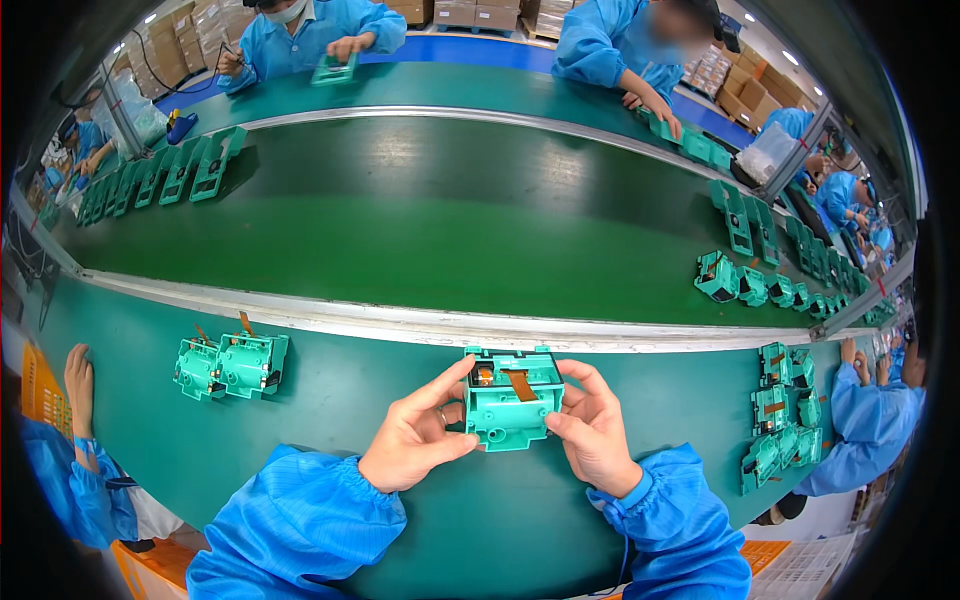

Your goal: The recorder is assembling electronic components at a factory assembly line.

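Between both hands I hold a green plastic housing [510, 412] above the bench, close to the conveyor's near rail. A brown flat ribbon cable [521, 386] lies across its upper part, beside a dark opening with a copper-coloured piece. My left hand [425, 425] grips the housing's left side, forefinger at the top corner and thumb low on the face. On the right side, my right hand [592, 425] has its thumb pressed on the front and its fingers behind. Both forearms are in blue sleeves.
Two similar housings [232, 365] stand on the bench [330, 400] at left. Several more housings [785, 420] are grouped at right. Beyond the white rail [400, 325], the green conveyor [380, 240] carries rows of green parts [165, 172] at both ends. Co-workers' hands show at both sides and across.
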### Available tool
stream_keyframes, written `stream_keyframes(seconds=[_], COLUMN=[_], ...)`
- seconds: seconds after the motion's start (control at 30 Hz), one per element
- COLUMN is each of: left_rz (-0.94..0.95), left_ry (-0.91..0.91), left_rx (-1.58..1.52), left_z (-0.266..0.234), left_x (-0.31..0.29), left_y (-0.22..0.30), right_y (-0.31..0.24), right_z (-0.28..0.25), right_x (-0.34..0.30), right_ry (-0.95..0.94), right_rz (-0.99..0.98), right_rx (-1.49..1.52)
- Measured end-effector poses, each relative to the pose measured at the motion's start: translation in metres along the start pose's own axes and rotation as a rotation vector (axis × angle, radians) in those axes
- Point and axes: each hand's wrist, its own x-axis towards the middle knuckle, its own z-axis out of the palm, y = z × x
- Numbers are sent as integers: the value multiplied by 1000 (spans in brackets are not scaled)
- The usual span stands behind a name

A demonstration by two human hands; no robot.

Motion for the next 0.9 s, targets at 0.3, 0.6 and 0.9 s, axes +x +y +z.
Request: stream_keyframes(seconds=[0.3, 0.6, 0.9], left_rz=[104, 97, -51], left_ry=[-132, -199, -82], left_rx=[-25, 2, -177], left_z=[-10, -11, 0], left_x=[0, -2, 3], left_y=[-8, -7, 4], right_y=[-1, -3, -3], right_z=[-14, -19, -4], right_x=[7, 4, -1], right_ry=[-160, -238, -154], right_rz=[177, 230, 111], right_rx=[198, 174, 197])
